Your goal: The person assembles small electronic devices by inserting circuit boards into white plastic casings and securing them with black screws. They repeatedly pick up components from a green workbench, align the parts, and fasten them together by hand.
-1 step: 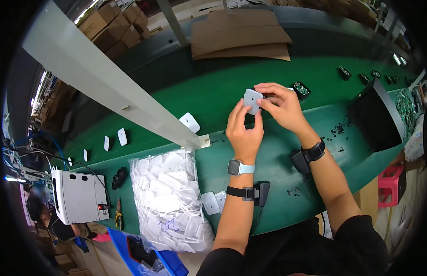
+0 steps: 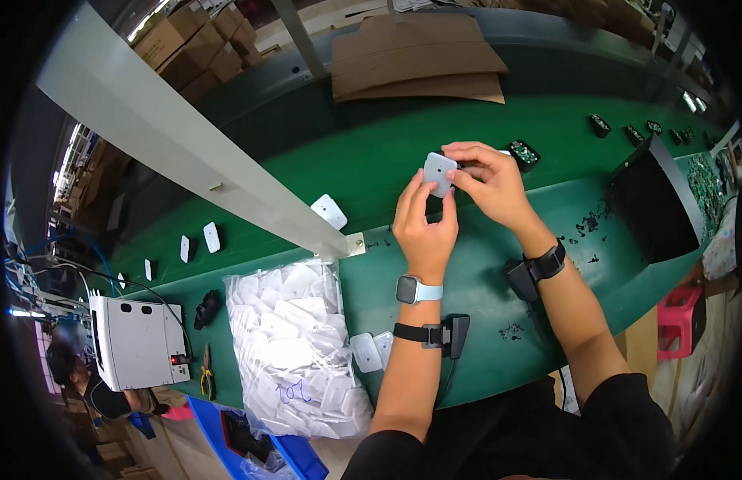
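Observation:
A white rounded plastic cover (image 2: 438,174) with small holes is tilted up between my two hands, over the near edge of the green belt. The fingertips of my left hand (image 2: 425,228) grip its left and lower edges. My right hand (image 2: 492,186) pinches its right side, the thumb lying on the face. Part of a dark piece shows behind the cover; my fingers hide most of it. Just beyond my right hand, a black housing with a green circuit board (image 2: 524,155) lies on the belt. Two loose white covers (image 2: 366,353) rest beside my left forearm.
A clear bag of white covers (image 2: 291,344) stands left of my left arm, near pliers (image 2: 206,374) and a white machine (image 2: 139,340). A grey post (image 2: 203,152) crosses the left side. White-topped units (image 2: 329,212) lie on the belt. At right are small black parts (image 2: 588,224) and a black bin (image 2: 655,204).

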`<move>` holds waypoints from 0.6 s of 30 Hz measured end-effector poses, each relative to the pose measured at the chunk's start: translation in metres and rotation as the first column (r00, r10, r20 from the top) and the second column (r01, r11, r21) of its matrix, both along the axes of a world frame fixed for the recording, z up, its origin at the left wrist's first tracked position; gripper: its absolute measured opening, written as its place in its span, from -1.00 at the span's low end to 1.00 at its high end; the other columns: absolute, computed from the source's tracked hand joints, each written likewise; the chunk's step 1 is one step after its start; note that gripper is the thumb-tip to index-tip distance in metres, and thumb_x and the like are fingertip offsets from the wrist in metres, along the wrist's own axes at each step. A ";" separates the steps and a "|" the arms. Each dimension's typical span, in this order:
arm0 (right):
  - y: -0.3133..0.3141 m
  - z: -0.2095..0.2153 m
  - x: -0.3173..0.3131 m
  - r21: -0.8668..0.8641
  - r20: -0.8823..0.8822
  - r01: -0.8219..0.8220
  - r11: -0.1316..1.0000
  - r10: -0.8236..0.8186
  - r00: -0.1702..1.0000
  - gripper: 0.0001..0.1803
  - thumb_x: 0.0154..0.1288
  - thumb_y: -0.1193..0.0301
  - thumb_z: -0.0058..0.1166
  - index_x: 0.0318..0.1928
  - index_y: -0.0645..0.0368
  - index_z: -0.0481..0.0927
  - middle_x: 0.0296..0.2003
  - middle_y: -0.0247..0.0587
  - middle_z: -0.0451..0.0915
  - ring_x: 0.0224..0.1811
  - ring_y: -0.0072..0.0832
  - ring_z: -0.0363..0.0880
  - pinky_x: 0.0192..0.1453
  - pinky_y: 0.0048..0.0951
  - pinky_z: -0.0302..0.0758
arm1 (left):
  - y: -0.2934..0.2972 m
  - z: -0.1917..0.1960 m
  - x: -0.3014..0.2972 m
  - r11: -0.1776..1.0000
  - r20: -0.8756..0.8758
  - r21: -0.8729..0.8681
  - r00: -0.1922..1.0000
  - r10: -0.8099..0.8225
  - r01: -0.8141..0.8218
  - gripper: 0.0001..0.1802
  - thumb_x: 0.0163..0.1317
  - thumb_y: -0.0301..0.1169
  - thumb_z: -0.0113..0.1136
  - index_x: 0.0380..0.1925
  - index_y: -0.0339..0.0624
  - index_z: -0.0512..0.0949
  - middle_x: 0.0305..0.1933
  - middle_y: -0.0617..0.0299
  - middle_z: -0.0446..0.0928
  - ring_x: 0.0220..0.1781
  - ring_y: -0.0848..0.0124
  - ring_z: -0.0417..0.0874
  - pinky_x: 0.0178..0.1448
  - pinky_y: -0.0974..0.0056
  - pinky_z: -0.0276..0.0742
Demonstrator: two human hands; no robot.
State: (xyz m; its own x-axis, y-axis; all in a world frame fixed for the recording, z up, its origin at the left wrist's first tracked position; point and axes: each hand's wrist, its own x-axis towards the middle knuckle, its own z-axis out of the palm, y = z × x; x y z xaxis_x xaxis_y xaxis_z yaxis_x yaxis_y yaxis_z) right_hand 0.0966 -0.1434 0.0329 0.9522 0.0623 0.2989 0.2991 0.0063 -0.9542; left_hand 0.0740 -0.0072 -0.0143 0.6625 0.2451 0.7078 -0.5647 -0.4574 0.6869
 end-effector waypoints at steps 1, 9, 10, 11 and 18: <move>0.001 0.000 0.001 0.007 0.010 0.012 1.000 -0.012 1.000 -0.74 0.26 0.65 0.22 -0.02 0.37 0.67 0.13 -0.05 0.59 0.08 -0.39 0.65 0.12 -0.39 0.67 | 0.000 0.002 0.001 1.000 0.007 -0.003 1.000 -0.004 0.004 -0.76 0.09 -0.59 0.44 -0.23 -0.27 0.62 0.02 0.00 0.68 0.00 0.13 0.74 0.06 0.17 0.65; -0.018 -0.003 -0.001 0.114 0.124 -0.197 0.974 0.183 0.975 -0.72 0.22 0.73 0.17 -0.04 0.34 0.65 0.14 0.03 0.59 0.13 -0.35 0.64 0.19 -0.32 0.62 | 0.015 0.003 0.005 0.328 0.023 -0.856 0.662 -0.750 0.400 -0.72 0.20 -0.71 0.36 -0.10 -0.37 0.56 0.08 0.01 0.61 0.08 0.32 0.67 0.20 0.26 0.63; -0.018 -0.001 -0.003 0.112 0.151 -0.211 0.971 0.193 0.970 -0.72 0.22 0.73 0.18 -0.04 0.33 0.65 0.14 0.02 0.59 0.13 -0.35 0.63 0.19 -0.33 0.62 | 0.016 0.001 0.004 0.286 0.035 -0.872 0.633 -0.773 0.397 -0.70 0.19 -0.72 0.36 -0.09 -0.36 0.56 0.10 0.00 0.61 0.10 0.31 0.66 0.22 0.26 0.62; -0.018 0.001 -0.004 0.109 0.177 -0.224 0.969 0.202 0.963 -0.72 0.21 0.73 0.20 -0.05 0.33 0.66 0.15 0.01 0.59 0.12 -0.36 0.63 0.19 -0.33 0.62 | 0.017 0.000 0.004 0.262 0.055 -0.879 0.632 -0.773 0.398 -0.69 0.18 -0.73 0.35 -0.08 -0.36 0.56 0.11 -0.01 0.61 0.11 0.30 0.66 0.23 0.26 0.62; -0.001 0.018 -0.014 -0.095 0.307 -0.099 0.991 0.123 0.944 -0.72 0.07 0.65 0.38 -0.16 0.24 0.71 0.13 -0.01 0.64 0.05 -0.34 0.68 0.14 -0.36 0.62 | 0.026 -0.015 0.004 0.084 0.215 -0.894 0.587 -0.781 0.440 -0.61 0.12 -0.77 0.35 -0.04 -0.27 0.60 0.14 -0.06 0.62 0.13 0.26 0.67 0.25 0.18 0.62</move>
